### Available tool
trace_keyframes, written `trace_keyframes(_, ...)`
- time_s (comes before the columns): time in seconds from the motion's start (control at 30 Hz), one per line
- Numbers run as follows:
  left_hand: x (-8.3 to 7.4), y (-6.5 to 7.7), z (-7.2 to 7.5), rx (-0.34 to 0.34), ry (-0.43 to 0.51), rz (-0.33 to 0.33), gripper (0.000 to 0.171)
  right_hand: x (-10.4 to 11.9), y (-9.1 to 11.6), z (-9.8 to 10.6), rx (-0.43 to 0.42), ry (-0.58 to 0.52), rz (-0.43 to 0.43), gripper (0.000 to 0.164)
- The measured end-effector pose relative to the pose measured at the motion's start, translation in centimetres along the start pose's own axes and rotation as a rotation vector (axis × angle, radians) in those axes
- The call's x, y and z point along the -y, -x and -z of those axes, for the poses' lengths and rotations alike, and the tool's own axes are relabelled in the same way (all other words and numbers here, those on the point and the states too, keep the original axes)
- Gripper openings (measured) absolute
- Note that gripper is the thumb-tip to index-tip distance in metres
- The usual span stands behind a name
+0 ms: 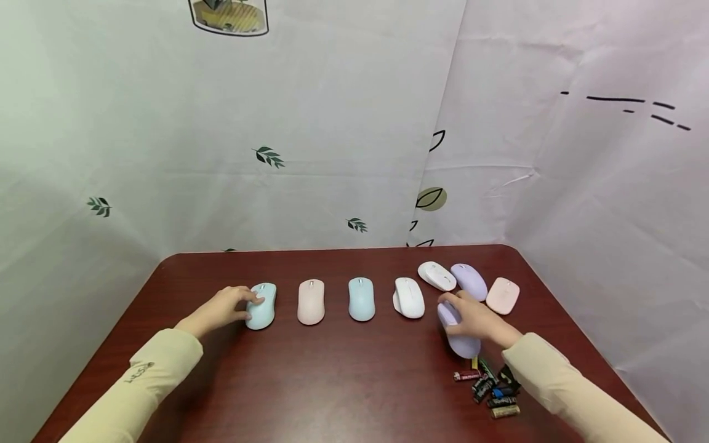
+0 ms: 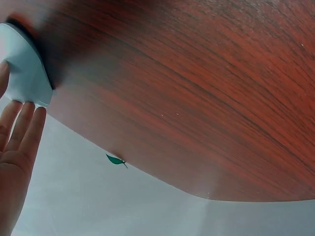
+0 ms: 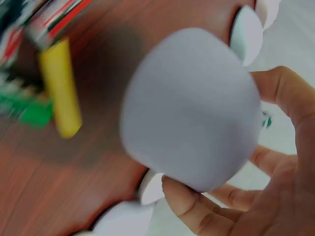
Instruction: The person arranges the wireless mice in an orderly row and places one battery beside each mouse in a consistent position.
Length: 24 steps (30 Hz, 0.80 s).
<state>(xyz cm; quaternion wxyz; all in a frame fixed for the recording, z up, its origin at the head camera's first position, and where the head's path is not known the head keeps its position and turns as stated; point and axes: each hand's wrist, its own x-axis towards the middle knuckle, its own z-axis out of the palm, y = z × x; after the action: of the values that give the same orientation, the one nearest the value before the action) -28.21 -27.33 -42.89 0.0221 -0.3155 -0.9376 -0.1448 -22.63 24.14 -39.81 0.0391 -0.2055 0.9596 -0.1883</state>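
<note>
In the head view, my left hand (image 1: pixel 229 306) holds the light blue computer mouse (image 1: pixel 263 311) at the left end of a row, thumb on its near left side and fingers toward its far end. The left wrist view shows part of that mouse (image 2: pixel 24 64) beside the fingers (image 2: pixel 32 132). On the right, my right hand (image 1: pixel 473 317) grips a lavender mouse (image 1: pixel 462 346) by its sides, thumb on one and fingers on the other. In the right wrist view this mouse (image 3: pixel 192 108) appears raised, with a shadow on the table.
Between the hands stand a pink mouse (image 1: pixel 311 301), another light blue mouse (image 1: pixel 361 299) and a white mouse (image 1: pixel 408 298). Behind the right hand lie a white mouse (image 1: pixel 437 275), a lavender mouse (image 1: pixel 469 281) and a pink mouse (image 1: pixel 503 295). Several batteries (image 1: pixel 503 401) lie loose near the right forearm.
</note>
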Motion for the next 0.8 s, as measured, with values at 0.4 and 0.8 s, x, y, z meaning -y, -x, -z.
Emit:
trace_keyframes(0.4, -0.1, 0.0, -0.4, -0.034, 0.032, -0.008, 0.033, 5.7, -3.2, -3.1, 0.05, -0.095, -0.038, 0.054)
trace_keyframes(0.8, -0.1, -0.1, 0.2, -0.012, 0.014, 0.008, 0.034, 13.6, -6.8, -6.1, 0.108, -0.11, 0.2, 0.053)
